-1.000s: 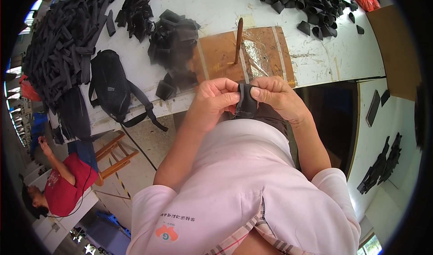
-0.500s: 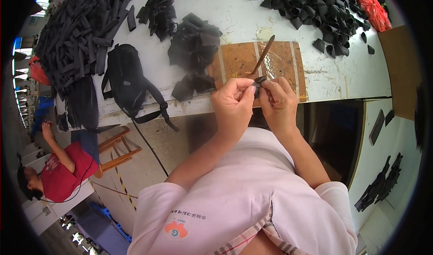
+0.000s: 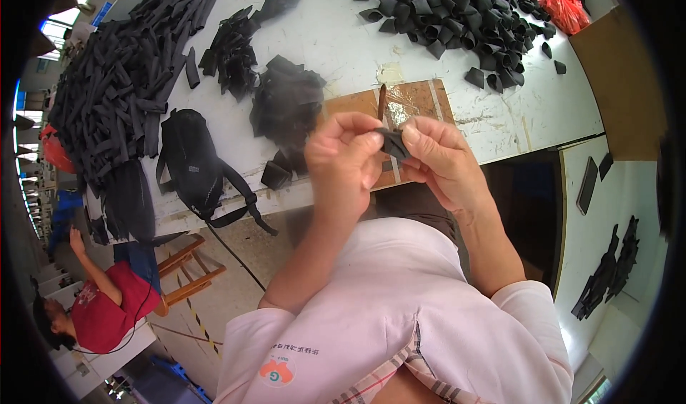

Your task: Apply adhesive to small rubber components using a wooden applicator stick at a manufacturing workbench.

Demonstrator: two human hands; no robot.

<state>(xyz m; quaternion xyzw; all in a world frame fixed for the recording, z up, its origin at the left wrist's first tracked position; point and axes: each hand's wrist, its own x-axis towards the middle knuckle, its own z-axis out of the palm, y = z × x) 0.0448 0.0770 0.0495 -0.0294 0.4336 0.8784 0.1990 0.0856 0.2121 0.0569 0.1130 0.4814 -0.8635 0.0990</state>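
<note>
Between my two hands is a small piece of black fabric, folded or looped (image 3: 394, 145), held above the front edge of the table. My left hand (image 3: 341, 150) pinches its left end between thumb and fingers. On the other end, the thumb and fingertips of my right hand (image 3: 444, 152) are closed. Just beyond the fabric, a brown pointed stick (image 3: 382, 102) rises by a brown board (image 3: 437, 98) taped to the table. My hands hide the stick's lower part and some of the board.
Loose black fabric pieces lie in a stack (image 3: 286, 100) left of the board. Black strips (image 3: 107, 82) heap at far left, and a pile of black loops (image 3: 457, 18) sits at far right. A black bag (image 3: 191, 164) rests near the front edge. A person in red (image 3: 118, 304) is at lower left.
My hands and the black fabric piece have risen from beside the stick's lower part, and more of the piece shows between them. The whole view has shifted somewhat.
</note>
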